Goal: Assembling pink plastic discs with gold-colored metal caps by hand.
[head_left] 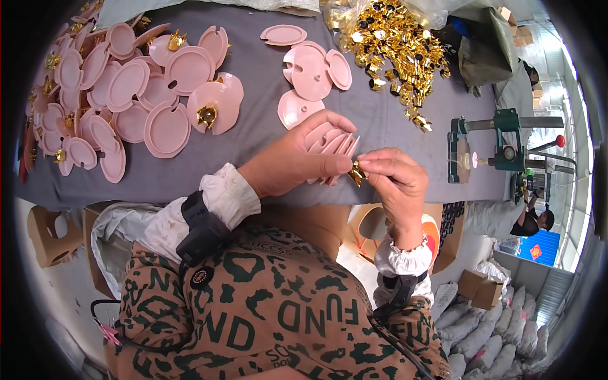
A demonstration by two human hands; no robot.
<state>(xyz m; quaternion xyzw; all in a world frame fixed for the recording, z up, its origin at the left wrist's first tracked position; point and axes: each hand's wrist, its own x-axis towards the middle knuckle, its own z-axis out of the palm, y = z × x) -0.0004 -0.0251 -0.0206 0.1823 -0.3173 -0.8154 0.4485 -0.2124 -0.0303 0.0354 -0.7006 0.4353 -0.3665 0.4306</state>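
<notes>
My left hand [282, 159] is wrapped round a fanned stack of pink plastic lids [330, 140], thumb across the front. In the fingertips of my right hand [400, 187] is a small gold crown-shaped piece [357, 175], touching or very close to the stack's lower right edge. Just beyond my left hand lie several loose pink lids [311, 76] with notched edges. A large heap of similar lids [166, 129] covers the left of the table, some with gold crowns [206, 116] on them. Fingers hide part of the held pieces.
Gold crown pieces [396, 44] spill from a clear bag at the back right. A green hand press [506, 140] with a red-knobbed lever stands at the right of the grey-covered table [253, 76]. Cardboard boxes [480, 289] and filled sacks [500, 335] sit on the floor at right.
</notes>
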